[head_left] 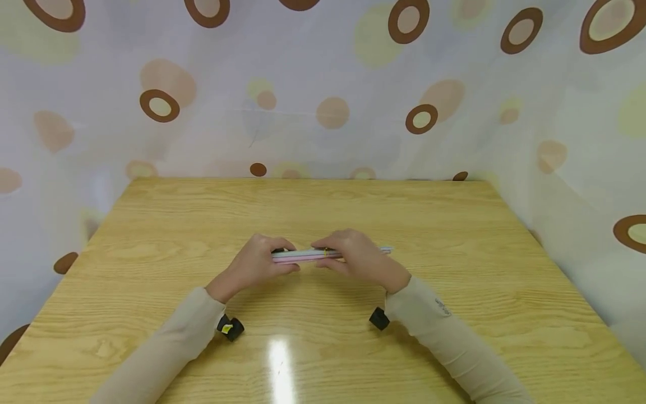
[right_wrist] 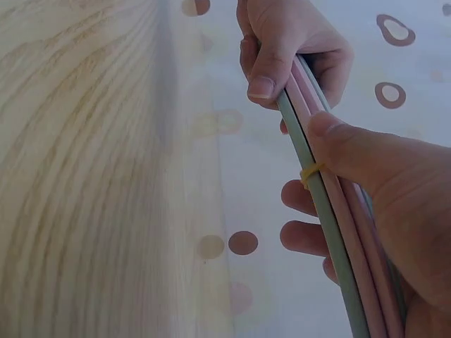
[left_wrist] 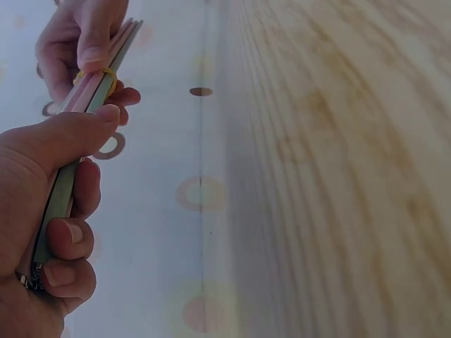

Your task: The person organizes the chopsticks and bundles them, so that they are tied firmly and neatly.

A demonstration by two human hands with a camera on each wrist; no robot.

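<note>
A bundle of pink and pale green chopsticks (head_left: 305, 256) is held roughly level above the table by both hands. My left hand (head_left: 256, 261) grips one end, with its thumb along the top and its fingers curled underneath, as the left wrist view shows. My right hand (head_left: 359, 257) pinches the bundle farther along, between thumb and fingers, and the other end sticks out past it. A yellow rubber band (right_wrist: 310, 172) goes round the chopsticks right by the right thumb. Part of the bundle is hidden inside each palm.
The light wood table (head_left: 323, 207) spreads beneath both hands, with a bright reflection near its front. Behind it and at the sides hangs a pale cloth (head_left: 217, 134) with brown rings and dots. Black wrist cameras (head_left: 379, 318) sit under both sleeves.
</note>
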